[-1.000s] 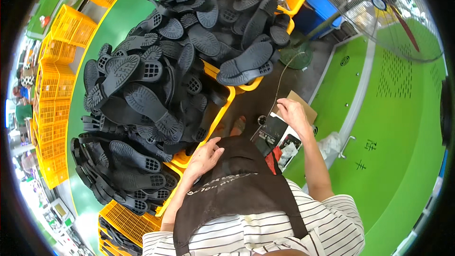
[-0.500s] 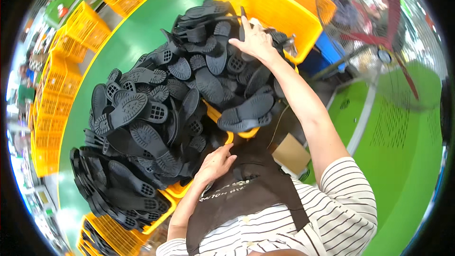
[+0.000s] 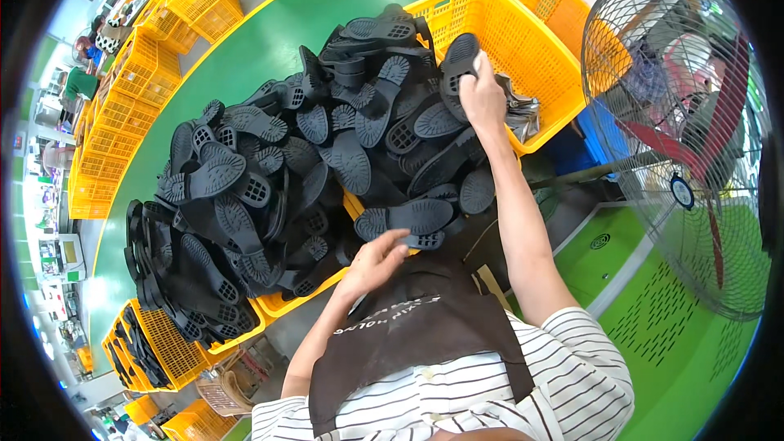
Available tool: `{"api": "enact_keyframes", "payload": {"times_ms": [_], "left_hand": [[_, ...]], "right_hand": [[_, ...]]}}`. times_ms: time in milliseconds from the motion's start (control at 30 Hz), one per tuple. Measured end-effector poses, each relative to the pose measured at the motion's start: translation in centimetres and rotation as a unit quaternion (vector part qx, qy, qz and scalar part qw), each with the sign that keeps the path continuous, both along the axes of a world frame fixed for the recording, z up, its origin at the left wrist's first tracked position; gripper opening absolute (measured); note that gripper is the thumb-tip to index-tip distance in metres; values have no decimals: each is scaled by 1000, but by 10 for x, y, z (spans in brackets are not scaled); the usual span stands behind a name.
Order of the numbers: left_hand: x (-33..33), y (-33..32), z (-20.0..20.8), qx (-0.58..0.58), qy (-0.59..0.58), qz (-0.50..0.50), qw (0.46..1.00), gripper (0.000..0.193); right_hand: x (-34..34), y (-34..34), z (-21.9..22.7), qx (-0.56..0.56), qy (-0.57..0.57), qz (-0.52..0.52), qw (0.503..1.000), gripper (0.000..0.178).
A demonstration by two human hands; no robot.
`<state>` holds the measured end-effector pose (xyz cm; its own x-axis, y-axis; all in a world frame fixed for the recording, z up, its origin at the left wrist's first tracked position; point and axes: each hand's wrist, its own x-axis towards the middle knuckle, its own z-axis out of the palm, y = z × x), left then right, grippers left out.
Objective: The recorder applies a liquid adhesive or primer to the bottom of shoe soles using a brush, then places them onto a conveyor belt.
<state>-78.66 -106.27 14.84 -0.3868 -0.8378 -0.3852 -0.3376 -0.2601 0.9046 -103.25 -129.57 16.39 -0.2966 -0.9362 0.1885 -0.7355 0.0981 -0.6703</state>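
Observation:
A large heap of black shoe soles (image 3: 349,162) fills the yellow crates in front of me. At the heap's far right, my right hand (image 3: 485,100) is closed on a shoe sole (image 3: 462,51), its thumb across the patterned face. That sole stands tilted upward beside the larger yellow crate. My left hand (image 3: 376,265) is open, holding nothing, fingers stretched out by the heap's near edge, just in front of a sole lying sideways (image 3: 408,217). Whether its fingertips touch that sole, I cannot tell.
A yellow crate (image 3: 555,73) at the far right has grey and silvery bundles (image 3: 523,110) at its near end. Close to my right arm stands a large fan (image 3: 694,163) with red blades. A crate (image 3: 171,351) at lower left holds more soles. Stacked yellow crates (image 3: 139,86) line the left.
My right hand has taken hold of a sole and drawn it nearer and to the right. My left hand has let go of the crate rim, its fingers stretching out. The view has shifted.

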Motion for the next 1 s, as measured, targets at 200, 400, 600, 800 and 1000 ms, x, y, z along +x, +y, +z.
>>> {"api": "enact_keyframes", "payload": {"times_ms": [200, 400, 600, 800, 1000], "left_hand": [[-17, -34, 3, 48, 348, 160, 923, 59], [-19, -52, 41, 4, 440, 310, 843, 56], [-12, -42, 29, -9, 343, 474, 811, 34], [-46, -43, 16, 38, 360, 521, 773, 31], [-57, -62, 18, 68, 378, 548, 743, 39]], "right_hand": [[26, 123, 38, -79, -364, 135, 918, 48], [60, 155, 28, 26, -249, 485, 838, 48], [44, -41, 44, -121, -51, 430, 893, 20], [41, -211, -27, -76, 145, 364, 917, 66], [43, -231, -47, -4, 118, 416, 902, 65]]}}
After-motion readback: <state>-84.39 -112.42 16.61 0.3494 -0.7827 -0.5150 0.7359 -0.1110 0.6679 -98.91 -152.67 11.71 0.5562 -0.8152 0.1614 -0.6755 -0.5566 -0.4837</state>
